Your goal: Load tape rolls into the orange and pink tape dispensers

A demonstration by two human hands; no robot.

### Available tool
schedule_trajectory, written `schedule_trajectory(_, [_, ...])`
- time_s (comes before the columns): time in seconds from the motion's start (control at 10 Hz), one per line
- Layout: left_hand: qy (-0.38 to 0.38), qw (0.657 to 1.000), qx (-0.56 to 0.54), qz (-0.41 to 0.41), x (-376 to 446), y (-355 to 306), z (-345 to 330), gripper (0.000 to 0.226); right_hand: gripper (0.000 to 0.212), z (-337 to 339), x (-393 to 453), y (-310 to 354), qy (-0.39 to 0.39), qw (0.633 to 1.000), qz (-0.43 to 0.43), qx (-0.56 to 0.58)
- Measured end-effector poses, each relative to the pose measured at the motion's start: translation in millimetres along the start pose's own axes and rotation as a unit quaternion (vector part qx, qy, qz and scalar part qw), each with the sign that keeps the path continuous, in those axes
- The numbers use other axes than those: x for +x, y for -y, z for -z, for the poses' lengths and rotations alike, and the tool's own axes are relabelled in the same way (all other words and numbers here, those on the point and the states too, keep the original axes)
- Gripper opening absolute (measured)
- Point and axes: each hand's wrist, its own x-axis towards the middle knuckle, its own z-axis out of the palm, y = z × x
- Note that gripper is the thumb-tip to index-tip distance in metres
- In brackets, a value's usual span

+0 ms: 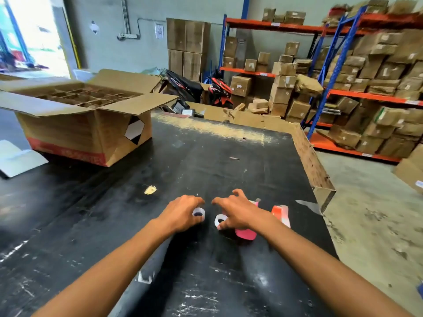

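Two small white tape rolls lie on the black table. My left hand (183, 212) rests over the left tape roll (198, 212), fingers curled around it. My right hand (235, 212) hovers with fingers spread, its thumb touching the right tape roll (220, 220). A pink tape dispenser (246, 234) sits partly under my right hand. The orange tape dispenser (281, 213) stands just to its right, apart from both hands.
A large open cardboard box (87, 131) with dividers stands at the table's far left. A white sheet (16, 156) lies beside it. The table's right edge (320, 179) drops to a concrete floor. Shelves of cartons fill the right background.
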Motion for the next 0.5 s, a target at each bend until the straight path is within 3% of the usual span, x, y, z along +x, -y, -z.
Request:
schedule_trajectory(0.3, [0.009,0.999,-0.017,0.032,-11,-3,-7,0.062,0.066,2,-7,2,0.011,1.000,0.011,0.019])
schedule_trajectory(0.5, [-0.030,0.999,0.019,0.012,-43,-11,11,0.055,0.053,17,-35,10,-0.035,0.999,-0.018,0.020])
